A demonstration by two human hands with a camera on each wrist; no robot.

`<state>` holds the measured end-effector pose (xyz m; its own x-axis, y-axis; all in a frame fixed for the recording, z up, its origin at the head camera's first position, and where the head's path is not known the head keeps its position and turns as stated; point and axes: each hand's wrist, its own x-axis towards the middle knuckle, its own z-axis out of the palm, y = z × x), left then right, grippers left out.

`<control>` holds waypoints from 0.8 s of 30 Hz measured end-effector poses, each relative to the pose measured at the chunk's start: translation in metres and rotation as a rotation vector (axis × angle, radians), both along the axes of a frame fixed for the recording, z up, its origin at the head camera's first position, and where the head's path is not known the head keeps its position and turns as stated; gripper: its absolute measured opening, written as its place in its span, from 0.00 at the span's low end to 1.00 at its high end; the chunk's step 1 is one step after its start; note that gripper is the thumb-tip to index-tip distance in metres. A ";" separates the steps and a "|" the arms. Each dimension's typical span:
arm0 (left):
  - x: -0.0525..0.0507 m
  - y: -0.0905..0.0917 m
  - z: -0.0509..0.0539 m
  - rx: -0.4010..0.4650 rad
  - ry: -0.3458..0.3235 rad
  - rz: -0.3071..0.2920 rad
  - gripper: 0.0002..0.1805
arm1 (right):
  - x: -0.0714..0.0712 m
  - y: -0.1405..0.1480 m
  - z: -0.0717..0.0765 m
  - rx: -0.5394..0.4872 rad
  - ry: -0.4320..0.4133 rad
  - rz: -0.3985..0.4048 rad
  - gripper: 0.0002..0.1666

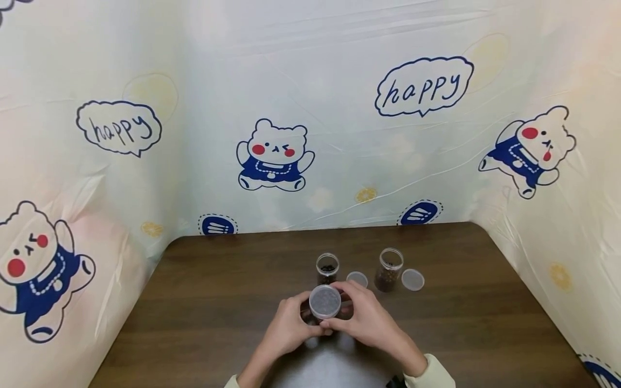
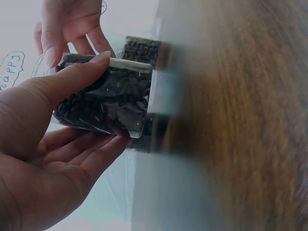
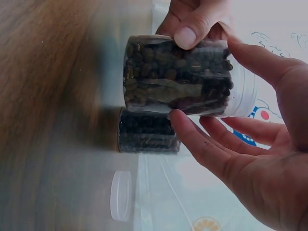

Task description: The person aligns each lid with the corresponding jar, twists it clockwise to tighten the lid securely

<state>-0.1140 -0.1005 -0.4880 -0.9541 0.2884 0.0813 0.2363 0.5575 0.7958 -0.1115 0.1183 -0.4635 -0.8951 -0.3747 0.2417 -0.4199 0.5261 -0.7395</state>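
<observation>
Both hands hold one clear jar (image 2: 103, 96) of dark beans above the table, its whitish lid (image 1: 325, 302) on top. My left hand (image 1: 290, 327) grips the jar's left side, thumb and fingers round it in the left wrist view. From the right, my right hand (image 1: 371, 319) has its thumb and fingers around the jar (image 3: 178, 77) near the lid. Just behind stands an uncapped jar (image 1: 327, 268) with dark contents. Another uncapped jar (image 1: 388, 272) stands farther right, partly filled with dark brown contents.
One loose lid (image 1: 357, 278) lies between the two standing jars, partly behind my right hand. A second loose lid (image 1: 413, 279) lies right of the right jar. The brown table (image 1: 218, 291) meets a printed curtain (image 1: 339, 161) at its back edge.
</observation>
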 end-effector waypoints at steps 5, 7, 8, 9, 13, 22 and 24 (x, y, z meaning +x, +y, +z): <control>0.001 -0.007 0.005 0.000 0.017 0.029 0.33 | 0.001 -0.009 0.002 -0.041 0.019 -0.017 0.39; 0.001 -0.009 0.007 0.000 0.025 0.043 0.33 | 0.000 -0.013 0.002 -0.075 0.017 -0.016 0.38; 0.001 -0.011 0.008 0.001 0.028 0.051 0.32 | 0.000 -0.015 0.002 -0.097 0.009 -0.014 0.38; 0.001 -0.012 0.009 0.000 0.032 0.062 0.32 | 0.000 -0.017 0.003 -0.116 0.003 -0.013 0.38; 0.000 -0.017 0.010 -0.018 0.050 0.111 0.31 | -0.003 -0.026 0.002 -0.167 -0.010 -0.012 0.37; 0.001 -0.035 0.011 0.080 -0.003 0.145 0.31 | -0.003 -0.046 -0.002 -0.249 0.031 0.023 0.36; 0.000 -0.041 0.012 0.088 -0.010 0.162 0.31 | -0.002 -0.053 -0.001 -0.254 0.031 0.023 0.36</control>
<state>-0.1139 -0.1412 -0.4759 -0.9883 0.1231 0.0901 0.1413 0.5161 0.8448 -0.1139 0.0657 -0.4647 -0.8776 -0.3190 0.3579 -0.4543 0.3151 -0.8332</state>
